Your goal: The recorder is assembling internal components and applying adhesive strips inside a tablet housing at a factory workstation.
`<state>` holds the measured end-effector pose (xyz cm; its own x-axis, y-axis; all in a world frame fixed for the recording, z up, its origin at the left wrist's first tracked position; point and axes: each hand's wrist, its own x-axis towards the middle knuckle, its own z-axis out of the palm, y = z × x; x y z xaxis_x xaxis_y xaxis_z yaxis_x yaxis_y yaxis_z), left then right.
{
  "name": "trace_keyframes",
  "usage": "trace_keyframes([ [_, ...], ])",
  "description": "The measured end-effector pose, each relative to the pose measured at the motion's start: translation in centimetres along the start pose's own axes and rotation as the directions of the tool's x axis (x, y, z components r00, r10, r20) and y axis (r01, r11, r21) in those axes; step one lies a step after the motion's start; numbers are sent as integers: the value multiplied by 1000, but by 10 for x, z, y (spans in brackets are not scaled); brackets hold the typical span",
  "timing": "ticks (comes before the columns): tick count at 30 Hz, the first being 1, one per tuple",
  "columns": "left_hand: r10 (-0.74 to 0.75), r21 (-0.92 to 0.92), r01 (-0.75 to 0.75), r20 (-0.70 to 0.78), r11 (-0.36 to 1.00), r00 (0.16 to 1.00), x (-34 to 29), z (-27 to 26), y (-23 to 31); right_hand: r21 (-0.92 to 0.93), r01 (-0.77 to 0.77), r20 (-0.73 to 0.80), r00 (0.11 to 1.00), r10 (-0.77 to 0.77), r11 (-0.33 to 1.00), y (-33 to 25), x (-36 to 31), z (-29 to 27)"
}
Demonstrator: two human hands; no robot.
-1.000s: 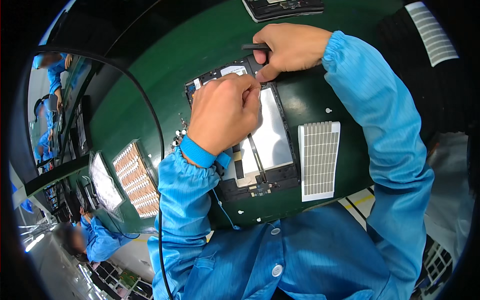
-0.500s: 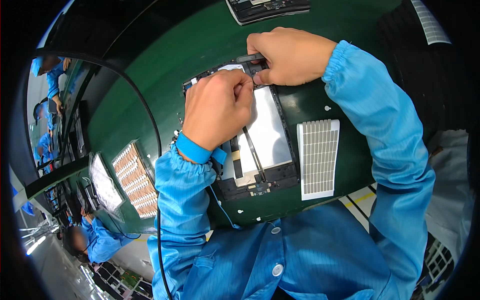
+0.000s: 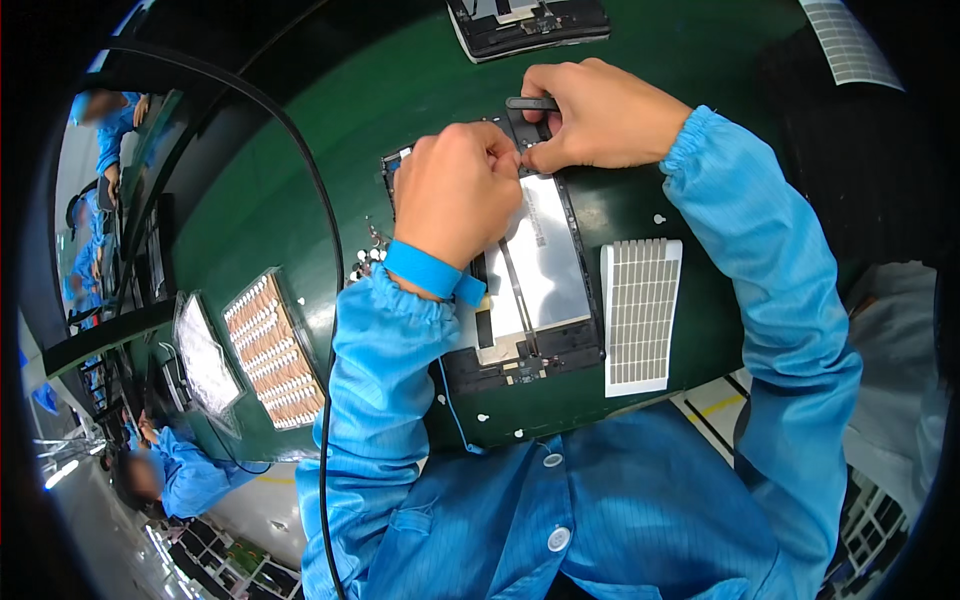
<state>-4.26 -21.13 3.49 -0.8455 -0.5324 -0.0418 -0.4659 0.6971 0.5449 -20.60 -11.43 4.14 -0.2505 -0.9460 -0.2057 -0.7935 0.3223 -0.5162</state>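
Head view: Over an opened tablet (image 3: pixel 548 280) on a green table (image 3: pixel 280 220), the left hand (image 3: pixel 452 190) presses its fingertips together — on what, cannot be told — while the right hand (image 3: pixel 608 115) curls around a slim dark tool (image 3: pixel 528 103); light, steady pressure would likely serve best.

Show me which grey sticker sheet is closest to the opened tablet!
The grey sticker sheet lying just right of the opened tablet. The other sheet is much farther off, near the picture's upper-right edge.
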Motion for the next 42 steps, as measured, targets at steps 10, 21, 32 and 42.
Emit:
trace_keyframes([
  [10,84,-144,-149,-382,978,920,-131,-39,-19,168,-137,-331,925,187,976,-31,-73,26],
  [21,-48,-165,1,-281,986,958,-221,-2,-11,440,-212,-413,815,406,873,-106,-197,117],
  [32,-255,-570,53,-281,820,925,-230,5,-24,848,83,-384,778,497,524,-134,-198,132],
  [42,-76,-545,-201,-442,814,894,-225,-19,-10,959,280,-199,762,616,-36,-52,-164,34],
])
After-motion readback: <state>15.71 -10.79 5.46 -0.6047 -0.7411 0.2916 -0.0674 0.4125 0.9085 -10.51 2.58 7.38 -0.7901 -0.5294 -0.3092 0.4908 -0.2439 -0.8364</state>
